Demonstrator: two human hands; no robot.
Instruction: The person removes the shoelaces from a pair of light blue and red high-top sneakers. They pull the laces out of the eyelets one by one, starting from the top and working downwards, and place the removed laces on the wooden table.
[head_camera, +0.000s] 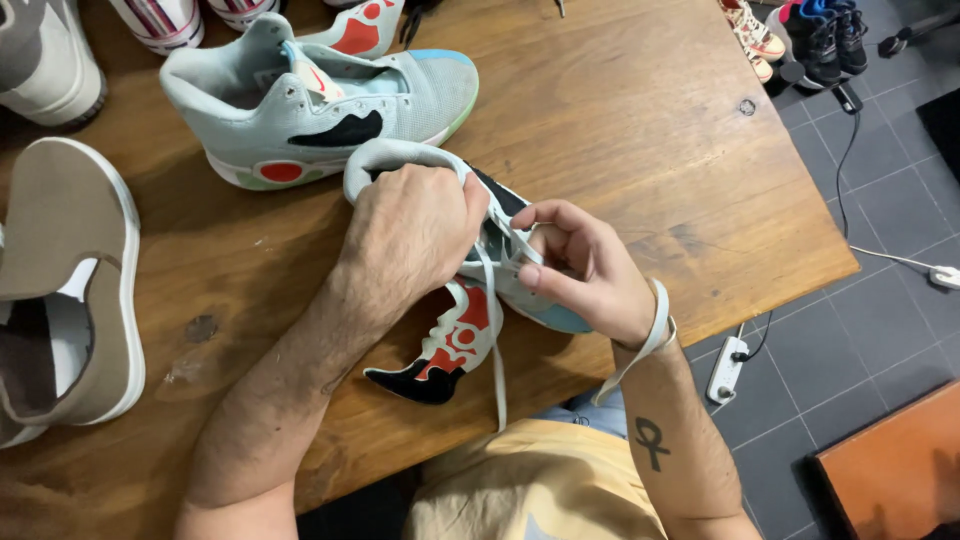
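A pale blue sneaker (470, 330) with red, black and white side panels lies on the wooden table (640, 130) near its front edge. My left hand (410, 235) grips it from above at the collar. My right hand (580, 270) pinches a white lace (497, 370) at the shoe's upper, and a loop of that lace hangs over my right wrist. The matching sneaker (320, 110) stands upright just behind, apart from both hands.
A beige slip-on shoe (70, 290) lies at the left edge, a grey shoe (40, 60) behind it. More shoes line the table's far edge. On the tiled floor to the right are small sneakers (810, 35), a power strip (728, 368) and cables.
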